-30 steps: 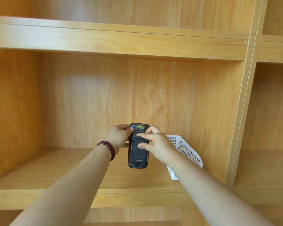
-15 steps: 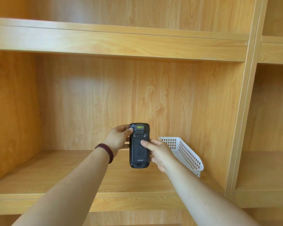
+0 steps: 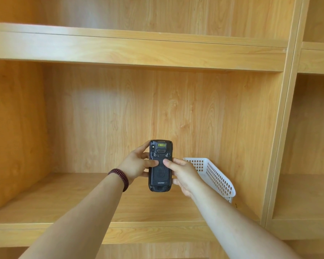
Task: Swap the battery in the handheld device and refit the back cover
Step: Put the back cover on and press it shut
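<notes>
A black handheld device (image 3: 160,176) is held upright in front of the shelf, its back cover facing me, with a small yellow label near the top. My left hand (image 3: 137,165) grips its left edge, thumb pressed on the middle of the back cover. My right hand (image 3: 182,174) holds the right edge, its thumb tip beside the left thumb on the cover. No loose battery is visible.
A white perforated plastic basket (image 3: 216,176) lies tilted on the wooden shelf (image 3: 64,199) behind my right hand. A vertical wooden divider (image 3: 277,146) bounds the compartment on the right, another shelf board runs above. A dark bead bracelet (image 3: 120,177) circles my left wrist.
Both thumbs have moved onto the middle of the back cover; the left thumb came down from the device's top. My right hand shifted from over the cover to its right edge.
</notes>
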A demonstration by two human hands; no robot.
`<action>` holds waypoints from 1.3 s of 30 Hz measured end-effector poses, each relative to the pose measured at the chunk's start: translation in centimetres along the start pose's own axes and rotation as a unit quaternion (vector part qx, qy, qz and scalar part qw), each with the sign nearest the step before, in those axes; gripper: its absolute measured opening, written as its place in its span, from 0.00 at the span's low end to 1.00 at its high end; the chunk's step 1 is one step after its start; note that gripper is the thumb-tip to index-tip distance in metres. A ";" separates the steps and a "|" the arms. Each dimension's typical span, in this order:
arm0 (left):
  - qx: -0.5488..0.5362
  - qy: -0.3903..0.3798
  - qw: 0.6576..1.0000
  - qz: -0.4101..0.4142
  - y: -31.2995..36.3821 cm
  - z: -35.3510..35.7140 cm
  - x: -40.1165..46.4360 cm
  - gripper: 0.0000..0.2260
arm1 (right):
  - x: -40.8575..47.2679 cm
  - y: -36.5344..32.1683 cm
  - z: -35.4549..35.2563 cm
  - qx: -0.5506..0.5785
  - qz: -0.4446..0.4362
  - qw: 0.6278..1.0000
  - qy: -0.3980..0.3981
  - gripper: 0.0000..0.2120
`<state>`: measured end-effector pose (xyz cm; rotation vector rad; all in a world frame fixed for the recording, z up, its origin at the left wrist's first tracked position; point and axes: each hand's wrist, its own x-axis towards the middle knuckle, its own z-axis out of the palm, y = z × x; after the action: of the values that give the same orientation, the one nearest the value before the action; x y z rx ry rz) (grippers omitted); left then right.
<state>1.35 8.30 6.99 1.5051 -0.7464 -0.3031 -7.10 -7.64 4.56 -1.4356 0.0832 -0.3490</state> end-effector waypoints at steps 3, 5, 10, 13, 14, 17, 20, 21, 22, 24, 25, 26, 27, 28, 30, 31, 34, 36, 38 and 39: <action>0.001 0.006 1.000 0.002 -0.3 0.1 0.0 0.35 | -0.1 0.0 0.1 -0.003 0.002 1.000 0.007 0.10; 0.001 0.000 1.000 0.000 -0.3 0.0 -0.2 0.35 | -0.2 0.0 0.0 -0.003 0.004 1.000 0.005 0.12; 0.005 -0.033 0.999 -0.001 -0.2 -0.4 -0.7 0.30 | -0.7 0.1 -0.4 -0.012 0.005 1.000 -0.023 0.11; 0.010 -0.029 1.000 0.003 -0.4 -0.3 -0.8 0.29 | -1.0 0.2 -0.4 -0.018 0.001 0.999 -0.027 0.09; 0.010 -0.028 1.000 0.003 -0.5 -0.2 -0.8 0.29 | -1.1 0.2 -0.4 -0.021 -0.001 0.999 -0.024 0.09; 0.006 -0.023 1.000 0.003 -0.6 0.0 -0.8 0.28 | -1.2 0.2 -0.3 -0.021 -0.006 1.000 -0.016 0.10; 0.006 -0.027 1.000 -0.004 -0.3 -0.1 -0.8 0.29 | -1.3 0.2 -0.3 -0.011 -0.008 1.000 -0.014 0.10; 0.004 -0.027 1.000 -0.006 -0.2 -0.1 -0.8 0.29 | -1.3 0.3 -0.4 -0.007 -0.012 1.000 -0.017 0.10; 0.000 -0.025 1.000 -0.005 -0.1 -0.1 -0.7 0.30 | -1.3 0.2 -0.4 -0.007 -0.017 1.000 -0.021 0.09; -0.011 -0.019 1.000 0.002 -0.2 0.0 -0.7 0.29 | -1.4 0.0 -0.6 -0.024 -0.045 0.998 -0.022 0.08; -0.016 -0.016 1.000 0.006 -0.3 0.1 -0.8 0.29 | -1.5 -0.2 -0.7 -0.045 -0.067 0.997 -0.010 0.10; -0.021 -0.013 1.000 0.007 -0.4 0.2 -0.8 0.28 | -1.5 -0.4 -0.9 -0.075 -0.092 0.993 0.008 0.15; -0.024 -0.010 1.000 0.007 -0.6 0.3 -0.8 0.28 | -1.5 -0.6 -1.2 -0.109 -0.117 0.987 0.022 0.18; -0.027 -0.008 1.000 0.006 -0.7 0.4 -0.8 0.27 | -1.5 -0.7 -1.4 -0.144 -0.142 0.979 0.025 0.19; -0.030 -0.004 1.000 0.003 -1.0 0.5 -0.8 0.27 | -1.5 -0.9 -1.8 -0.226 -0.181 0.957 0.004 0.16; -0.030 -0.001 1.000 0.002 -1.1 0.6 -0.8 0.26 | -1.5 -0.9 -1.9 -0.267 -0.190 0.945 -0.005 0.14; -0.026 0.002 1.000 0.003 -1.2 0.7 -0.8 0.26 | -1.6 -1.3 -1.9 -0.339 -0.207 0.918 -0.008 0.10; -0.021 0.002 1.000 0.005 -1.1 0.7 -0.8 0.26 | -1.5 -1.5 -1.8 -0.353 -0.206 0.913 -0.011 0.09; -0.019 0.003 1.000 0.007 -1.0 0.6 -0.8 0.26 | -1.4 -1.7 -1.7 -0.353 -0.198 0.915 -0.009 0.09; -0.019 0.004 1.000 0.007 -1.0 0.6 -0.8 0.26 | -1.3 -1.8 -1.6 -0.347 -0.194 0.917 -0.006 0.10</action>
<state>0.67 8.21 5.76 1.4628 -0.7413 -0.2994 -9.09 -9.01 5.94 -2.1679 -0.1033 -0.6832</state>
